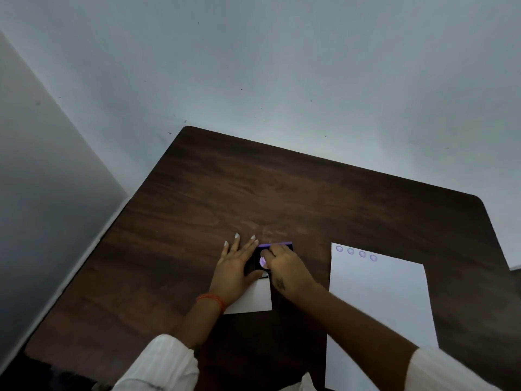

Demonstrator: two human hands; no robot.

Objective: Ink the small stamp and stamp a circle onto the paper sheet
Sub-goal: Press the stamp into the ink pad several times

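A dark ink pad (258,256) with a purple far edge lies at the middle of the brown table (310,198). My right hand (284,270) pinches the small stamp (263,261), whose round purple face shows against the pad. My left hand (235,273) lies flat beside the pad, fingers spread, its thumb at the pad's near edge. The white paper sheet (377,311) lies to the right, with a row of several purple circles (356,253) along its far edge.
A small white card (255,300) sits under my left palm, just near of the pad. Walls rise behind and to the left of the table. White sleeves cover both forearms; an orange band circles my left wrist.
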